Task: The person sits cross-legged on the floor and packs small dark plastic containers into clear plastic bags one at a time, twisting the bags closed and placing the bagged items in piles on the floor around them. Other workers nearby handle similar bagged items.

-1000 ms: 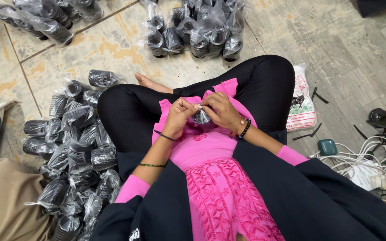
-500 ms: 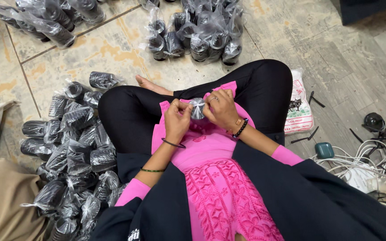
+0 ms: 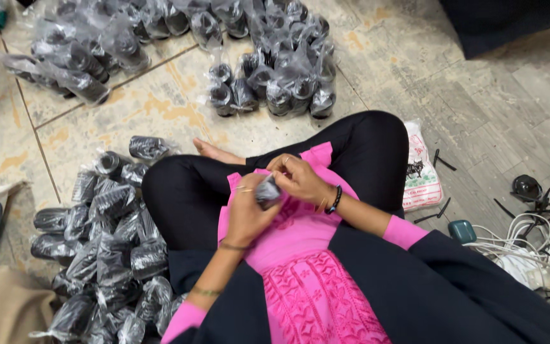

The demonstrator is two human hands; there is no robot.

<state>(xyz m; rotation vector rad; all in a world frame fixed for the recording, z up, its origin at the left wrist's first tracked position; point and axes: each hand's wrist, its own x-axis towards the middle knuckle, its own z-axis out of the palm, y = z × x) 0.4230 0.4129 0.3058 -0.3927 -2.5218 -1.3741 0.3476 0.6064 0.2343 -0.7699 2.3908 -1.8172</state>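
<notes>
At the centre of the frame, over the lap, the left hand (image 3: pixel 248 213) and right hand (image 3: pixel 299 178) both pinch one small plastic-wrapped black part (image 3: pixel 267 190) between them, fingers clamped from either side.

Only one view, from the head, looking steeply down over the lap (image 3: pixel 300 255) and crossed legs to the tiled floor (image 3: pixel 160 108). Quite near to the hands (image 3: pixel 275 191) at centre; further out, bagged black parts (image 3: pixel 109 242) on the left and ahead.
</notes>
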